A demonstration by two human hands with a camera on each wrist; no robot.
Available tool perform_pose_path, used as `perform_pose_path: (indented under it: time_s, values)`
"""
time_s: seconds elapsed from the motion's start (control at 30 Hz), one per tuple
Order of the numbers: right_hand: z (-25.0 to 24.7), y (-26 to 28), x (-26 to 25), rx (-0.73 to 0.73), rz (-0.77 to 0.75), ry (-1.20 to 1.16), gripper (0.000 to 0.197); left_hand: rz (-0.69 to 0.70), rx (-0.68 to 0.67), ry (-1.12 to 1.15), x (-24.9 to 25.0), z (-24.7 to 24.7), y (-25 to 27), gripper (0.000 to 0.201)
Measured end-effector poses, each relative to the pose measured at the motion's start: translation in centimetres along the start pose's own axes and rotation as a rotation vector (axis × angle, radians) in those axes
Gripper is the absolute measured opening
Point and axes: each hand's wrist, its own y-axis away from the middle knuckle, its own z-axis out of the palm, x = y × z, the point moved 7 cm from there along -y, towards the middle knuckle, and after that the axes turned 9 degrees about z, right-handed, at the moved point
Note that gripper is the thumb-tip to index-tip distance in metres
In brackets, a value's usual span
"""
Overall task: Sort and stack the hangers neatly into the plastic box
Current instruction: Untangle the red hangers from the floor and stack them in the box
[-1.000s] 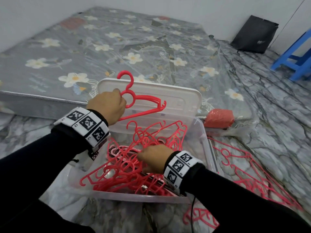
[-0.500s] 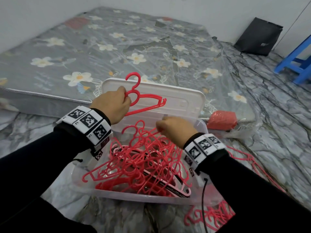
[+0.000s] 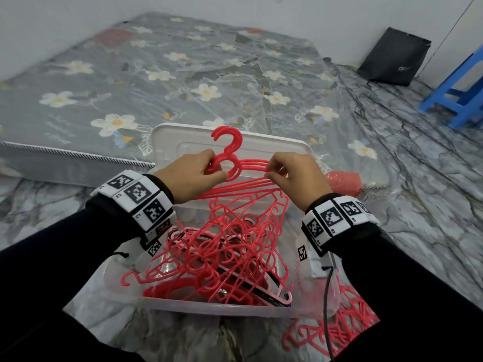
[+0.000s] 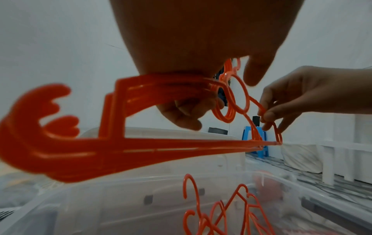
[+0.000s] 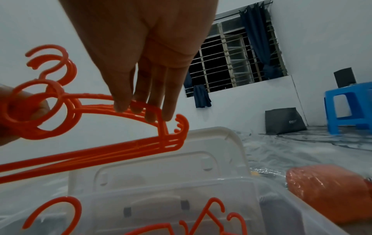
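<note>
Our landmark is the clear plastic box on the floor, its white lid propped behind it. Inside the box lies a tangled heap of red hangers; more lie on the floor right of it. Above the box we hold a small aligned bunch of hangers: our left hand pinches the ring below the hooks, our right hand pinches the shoulder bars. They look light, thin, springy, and snag easily; we judge the ring the surest hold.
</note>
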Motion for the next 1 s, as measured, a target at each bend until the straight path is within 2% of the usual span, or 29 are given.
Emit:
perform_pose_path:
  time_s: [0.13, 0.2, 0.27, 0.37, 0.47, 0.6, 0.73, 1.0]
  values:
    - [-0.2, 0.4, -0.1, 0.103, 0.052, 0.015, 0.013, 0.022, 0.091, -0.183, -0.3, -0.8, -0.1, 0.021]
    - [0.8, 0.9, -1.2, 0.082, 0.019, 0.074, 0.011, 0.008, 0.162, -0.234, -0.9, -1.6, -0.1, 0.02]
    - [3.8, 1.7, -2.5, -0.126, -0.029, 0.174, 0.006, -0.007, 0.199, -0.249, -1.4, -2.1, -0.2, 0.021]
    - [9.3, 4.2, -4.3, -0.479, -0.175, 0.398, 0.023, -0.043, 0.21, -0.26, -2.0, -2.4, -0.1, 0.022]
    - [12.9, 6.3, -5.3, -0.631, -0.25, 0.492, 0.033, -0.039, 0.21, -0.273, -1.9, -2.4, 0.0, 0.023]
    - [15.0, 7.7, -5.7, -0.726, -0.267, 0.514, 0.02, -0.021, 0.205, -0.246, -2.0, -2.2, 0.0, 0.024]
    - [14.7, 7.4, -5.9, -0.7, -0.214, 0.418, 0.023, -0.037, 0.216, -0.238, -2.3, -2.5, 0.1, 0.024]
    - [7.5, 2.7, -5.0, -0.41, -0.118, 0.201, 0.021, -0.112, 0.239, -0.238, -3.1, -3.3, 0.3, 0.029]
